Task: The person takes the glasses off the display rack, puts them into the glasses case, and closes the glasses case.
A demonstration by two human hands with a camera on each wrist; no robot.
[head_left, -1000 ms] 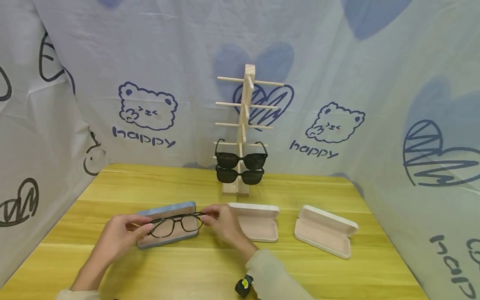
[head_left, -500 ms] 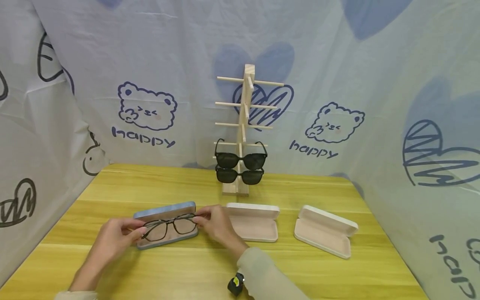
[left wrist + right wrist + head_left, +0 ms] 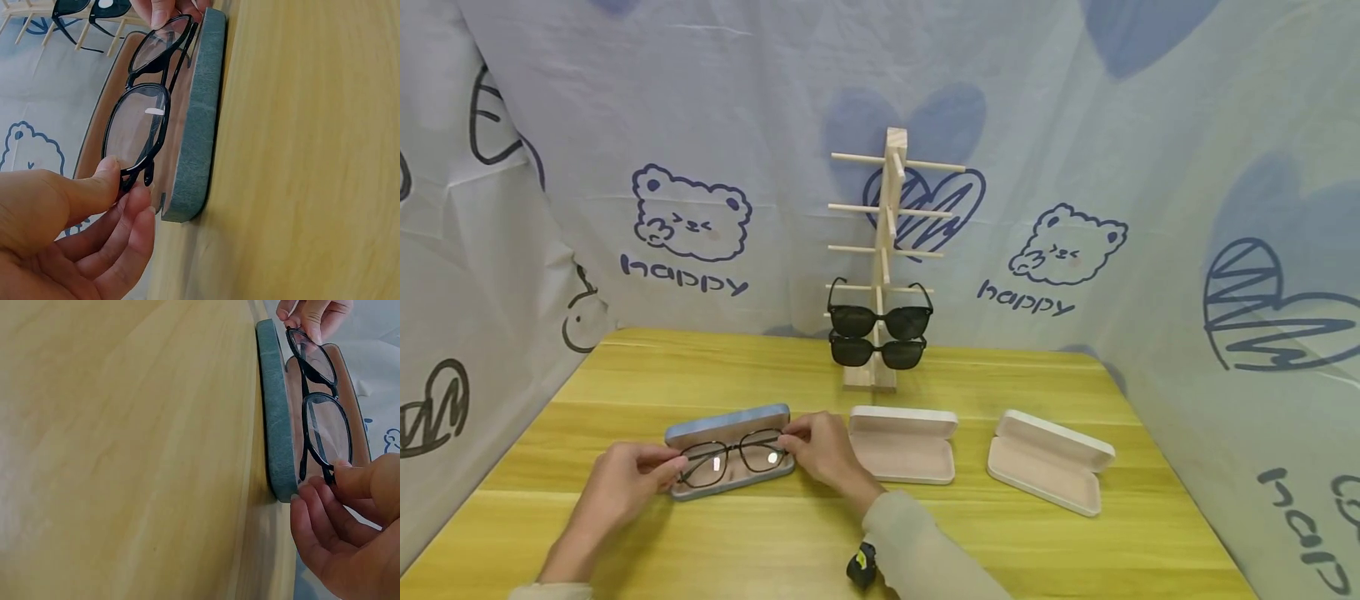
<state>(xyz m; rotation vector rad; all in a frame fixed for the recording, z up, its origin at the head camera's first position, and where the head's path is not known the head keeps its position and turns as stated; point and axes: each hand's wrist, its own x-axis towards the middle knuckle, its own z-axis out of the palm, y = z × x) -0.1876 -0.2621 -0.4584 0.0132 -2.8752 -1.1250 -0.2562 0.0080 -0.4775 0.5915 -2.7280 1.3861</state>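
Over the pink-lined blue oblong case [image 3: 203, 119], left hand [image 3: 625, 479] and right hand [image 3: 823, 450] pinch black-framed clear-lensed glasses [image 3: 733, 447] by opposite ends.

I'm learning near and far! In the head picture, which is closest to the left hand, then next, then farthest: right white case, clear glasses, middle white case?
1. Clear glasses, pinched at one end by the left hand.
2. Middle white case, right of the glasses.
3. Right white case, farthest right.
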